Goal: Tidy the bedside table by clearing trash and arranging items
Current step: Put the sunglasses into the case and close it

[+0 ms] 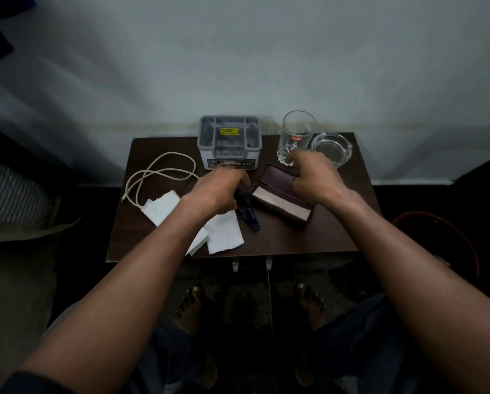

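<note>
On the dark wooden bedside table (323, 237) lie two white tissues, one on the left (164, 207) and one near the front (225, 234). A dark blue tool (249, 216) lies between them and a purple case (280, 201). My left hand (218, 189) curls over the tool's far end and hides it. My right hand (314, 174) hovers over the case's far end with its fingers loosely curled. Its index fingertip is near the foot of a clear drinking glass (296, 132).
A grey organiser box (229, 143) stands at the back centre. A glass ashtray (333, 149) sits at the back right, and a white cable (158, 174) is looped at the left. A red bin (448, 237) stands on the floor to the right, a bed to the left.
</note>
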`<state>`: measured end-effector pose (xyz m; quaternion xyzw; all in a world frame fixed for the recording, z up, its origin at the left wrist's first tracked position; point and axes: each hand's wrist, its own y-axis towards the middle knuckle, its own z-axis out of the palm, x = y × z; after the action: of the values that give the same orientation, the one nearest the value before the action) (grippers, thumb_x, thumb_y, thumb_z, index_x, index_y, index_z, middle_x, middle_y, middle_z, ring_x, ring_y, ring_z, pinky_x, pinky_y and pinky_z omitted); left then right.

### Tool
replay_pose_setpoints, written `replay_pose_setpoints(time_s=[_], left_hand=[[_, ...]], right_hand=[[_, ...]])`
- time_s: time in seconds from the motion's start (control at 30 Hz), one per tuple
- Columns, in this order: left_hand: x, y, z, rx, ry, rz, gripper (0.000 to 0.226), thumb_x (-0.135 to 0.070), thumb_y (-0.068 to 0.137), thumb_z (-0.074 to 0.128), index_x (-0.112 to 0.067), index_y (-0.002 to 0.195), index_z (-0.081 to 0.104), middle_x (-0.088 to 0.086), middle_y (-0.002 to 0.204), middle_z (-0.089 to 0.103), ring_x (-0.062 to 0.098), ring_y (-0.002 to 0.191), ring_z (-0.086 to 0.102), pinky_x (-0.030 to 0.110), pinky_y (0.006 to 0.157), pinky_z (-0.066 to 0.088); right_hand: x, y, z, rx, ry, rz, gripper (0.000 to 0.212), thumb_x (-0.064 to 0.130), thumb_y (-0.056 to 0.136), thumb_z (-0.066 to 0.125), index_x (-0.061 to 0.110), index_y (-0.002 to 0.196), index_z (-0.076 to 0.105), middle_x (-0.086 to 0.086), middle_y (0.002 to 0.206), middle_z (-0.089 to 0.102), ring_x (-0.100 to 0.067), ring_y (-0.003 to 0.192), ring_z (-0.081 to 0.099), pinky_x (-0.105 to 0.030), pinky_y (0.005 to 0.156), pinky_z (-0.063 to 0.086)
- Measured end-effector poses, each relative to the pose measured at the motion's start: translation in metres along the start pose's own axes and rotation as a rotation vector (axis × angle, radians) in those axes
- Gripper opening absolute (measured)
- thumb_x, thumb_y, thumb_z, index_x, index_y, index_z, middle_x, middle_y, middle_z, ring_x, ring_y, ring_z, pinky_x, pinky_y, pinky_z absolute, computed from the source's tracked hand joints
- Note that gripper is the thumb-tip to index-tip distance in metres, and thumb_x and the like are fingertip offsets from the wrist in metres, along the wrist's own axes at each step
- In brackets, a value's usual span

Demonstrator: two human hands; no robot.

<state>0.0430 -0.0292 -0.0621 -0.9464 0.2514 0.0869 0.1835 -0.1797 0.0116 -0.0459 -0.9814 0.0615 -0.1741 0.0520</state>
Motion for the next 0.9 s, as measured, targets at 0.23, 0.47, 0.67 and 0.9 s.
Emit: replay_pose_setpoints(time_s=[0.23, 0.47, 0.67, 0.9], left_hand=[[-0.007, -0.001, -0.002, -0.1, -0.035, -0.012, 0.026, -0.01, 0.09, 0.078, -0.036, 0.09, 0.077, -0.007, 0.103, 0.078, 0.022, 0.102, 0.074, 0.044, 0.084, 0.062], [-0.005, 0.0, -0.021, -0.108, -0.23, -0.005, 0.012, -0.026, 0.092, 0.08, -0.037, 0.094, 0.076, -0.014, 0.09, 0.074, 0.016, 0.092, 0.071, 0.042, 0.081, 0.059], [-0.029, 0.003, -0.011, -0.274, -0.303, 0.035, 0.008, -0.029, 0.097, 0.072, -0.032, 0.104, 0.073, -0.004, 0.107, 0.077, 0.023, 0.101, 0.071, 0.048, 0.087, 0.06], [-0.037, 0.016, 0.0, -0.278, -0.441, -0.094, 0.038, -0.032, 0.094, 0.079, -0.023, 0.127, 0.061, -0.003, 0.114, 0.072, 0.019, 0.106, 0.068, 0.043, 0.093, 0.058]], right_hand=[[0.01, 0.002, 0.005, -0.004, 0.08, -0.154, 0.029, 0.004, 0.085, 0.077, 0.02, 0.109, 0.078, -0.001, 0.112, 0.078, -0.021, 0.107, 0.072, -0.045, 0.092, 0.062], [0.011, -0.002, -0.001, 0.286, 0.408, -0.049, 0.028, 0.034, 0.107, 0.06, 0.014, 0.103, 0.079, -0.004, 0.091, 0.076, -0.015, 0.083, 0.066, -0.025, 0.07, 0.054], [0.009, -0.005, -0.014, 0.704, 0.848, 0.207, 0.043, 0.04, 0.111, 0.05, 0.005, 0.121, 0.072, -0.016, 0.114, 0.08, -0.026, 0.09, 0.077, -0.033, 0.07, 0.059], [-0.005, -0.002, -0.007, 0.443, 0.527, 0.244, 0.024, 0.006, 0.104, 0.054, 0.008, 0.122, 0.069, -0.01, 0.092, 0.069, -0.021, 0.073, 0.061, -0.027, 0.053, 0.045]])
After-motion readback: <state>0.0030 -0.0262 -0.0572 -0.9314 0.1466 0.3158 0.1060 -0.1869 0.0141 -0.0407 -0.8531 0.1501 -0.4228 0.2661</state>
